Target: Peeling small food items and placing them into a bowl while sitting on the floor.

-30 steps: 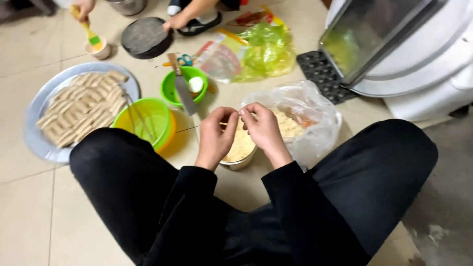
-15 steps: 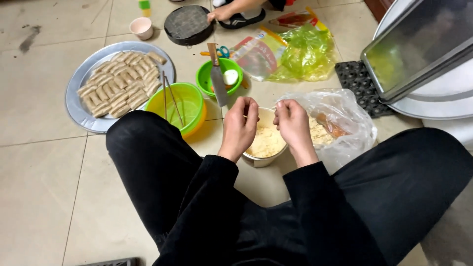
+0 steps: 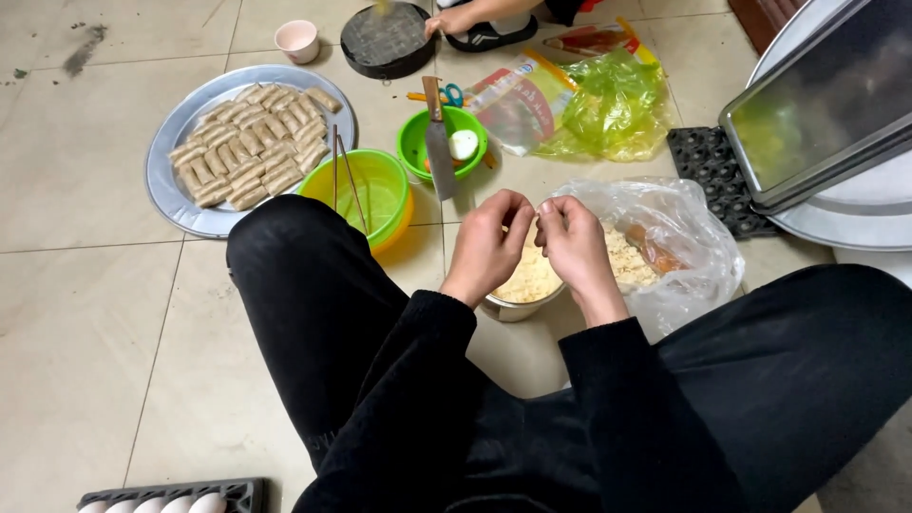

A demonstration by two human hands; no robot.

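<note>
The person is sitting on the pale tiled floor point(image 3: 85, 313) with both hands raised over a small round metal bowl point(image 3: 521, 302). The bowl is holding pale crumbly filling point(image 3: 528, 279). The left hand point(image 3: 489, 242) is curling its fingers inward, and the right hand point(image 3: 573, 242) is doing the same; the fingertips of both hands are meeting just above the bowl and are pinching something small between them, which is too small to identify.

Just beside the bowl, on its right, a clear crumpled plastic bag point(image 3: 684, 237) is lying open and is containing more of the pale crumbly mixture with some orange pieces.

Near the left knee, a yellow-green round plastic bowl point(image 3: 370, 195) is standing with a pair of thin chopsticks point(image 3: 344, 176) leaning across its rim. Beyond it, a smaller green plastic bowl point(image 3: 418, 147) is holding a white egg-shaped item point(image 3: 463, 144), and a cleaver with a wooden handle point(image 3: 438, 138) is resting across that bowl.

A wide round metal tray point(image 3: 166, 195) is carrying rows of pale rolled wraps point(image 3: 252, 142).

At the far edge, another person's hand point(image 3: 448, 21) is touching a dark round flat pan point(image 3: 385, 38); a small pink cup point(image 3: 297, 40) is standing near it. At the bottom edge, a dark egg carton point(image 3: 171, 496) is holding white eggs.
</note>
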